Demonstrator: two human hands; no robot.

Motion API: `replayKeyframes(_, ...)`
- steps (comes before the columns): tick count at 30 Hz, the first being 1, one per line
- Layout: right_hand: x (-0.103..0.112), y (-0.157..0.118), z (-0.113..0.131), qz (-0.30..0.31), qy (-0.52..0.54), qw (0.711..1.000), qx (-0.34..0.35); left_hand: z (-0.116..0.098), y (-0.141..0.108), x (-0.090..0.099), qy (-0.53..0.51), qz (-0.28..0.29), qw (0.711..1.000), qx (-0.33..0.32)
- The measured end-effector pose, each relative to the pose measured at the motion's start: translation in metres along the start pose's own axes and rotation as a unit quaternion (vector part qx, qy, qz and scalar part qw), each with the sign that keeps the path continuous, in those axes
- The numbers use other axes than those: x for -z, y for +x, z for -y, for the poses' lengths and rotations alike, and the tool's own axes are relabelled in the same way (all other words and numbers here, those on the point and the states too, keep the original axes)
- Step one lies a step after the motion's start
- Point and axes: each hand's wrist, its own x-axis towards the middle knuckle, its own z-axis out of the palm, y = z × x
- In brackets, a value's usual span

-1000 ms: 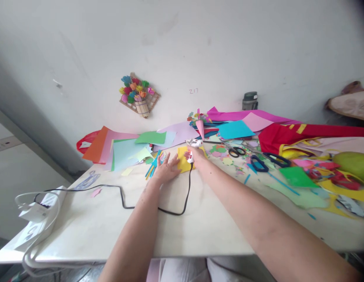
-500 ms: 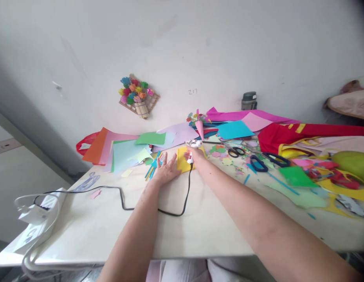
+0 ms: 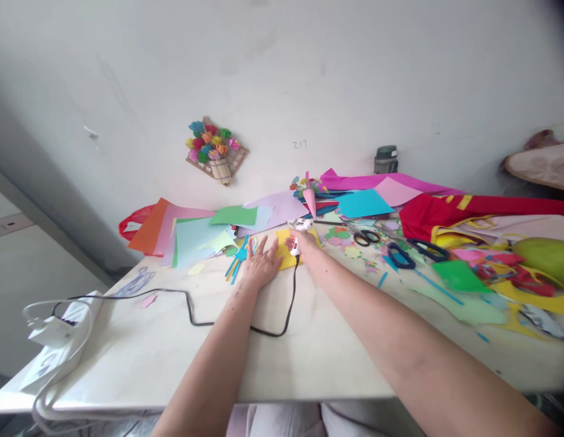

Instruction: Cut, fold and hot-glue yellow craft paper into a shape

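Note:
My right hand [image 3: 305,241] is closed round a white hot glue gun [image 3: 302,224], whose black cord [image 3: 292,297] trails down over the table. Under the gun lies a yellow sheet [image 3: 287,257], partly covered by my right hand. With fingers spread, my left hand [image 3: 262,267] rests flat at the left edge of that sheet. Beside its fingertips is a bundle of blue and yellow paper strips [image 3: 236,264], partly under the hand. Behind the gun stands a pink paper cone [image 3: 310,197] with small coloured paper flowers.
Coloured paper sheets [image 3: 195,243] spread at the back left. To the right are black-handled scissors [image 3: 366,237], larger dark blue scissors [image 3: 401,255], paper scraps [image 3: 352,252] and red cloth [image 3: 421,215]. A white power strip [image 3: 59,340] sits at the left edge. A bottle [image 3: 386,159] stands behind.
My left hand has shifted slightly to the right, further onto the yellow sheet's left side. The right hand with the glue gun has barely moved.

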Motion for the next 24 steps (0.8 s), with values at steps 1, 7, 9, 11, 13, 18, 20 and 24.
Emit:
replayKeyframes(1,0.000,0.000,0.000,-0.002,-0.003,1.000,0.000,-0.001,0.000,0.000,0.003,-0.002,1.000,0.001)
replayKeyframes(7,-0.001,0.000,0.001,0.000,-0.019,1.000,-0.004,0.003,0.005,-0.007,-0.036,0.029,0.999,0.027)
replayKeyframes(9,-0.001,-0.002,0.003,0.001,-0.020,1.000,-0.006,0.008,0.007,-0.009,-0.091,-0.011,0.994,0.053)
replayKeyframes(11,0.000,-0.004,0.004,0.000,-0.015,1.000,-0.006,0.015,0.008,-0.009,-0.177,-0.108,0.973,0.105)
replayKeyframes(13,0.000,-0.006,0.005,0.004,-0.005,1.000,-0.006,0.021,0.009,-0.006,-0.282,-0.202,0.921,0.176)
replayKeyframes(18,0.001,-0.007,0.005,0.021,0.004,1.000,-0.003,0.032,0.008,0.003,-0.488,-0.310,0.775,0.257)
replayKeyframes(20,0.000,-0.006,0.004,0.016,-0.005,1.000,0.000,0.036,0.008,0.006,-0.556,-0.349,0.709,0.258)
replayKeyframes(24,0.000,-0.005,0.003,0.016,-0.018,1.000,0.008,0.045,0.005,0.009,-0.637,-0.398,0.598,0.278)
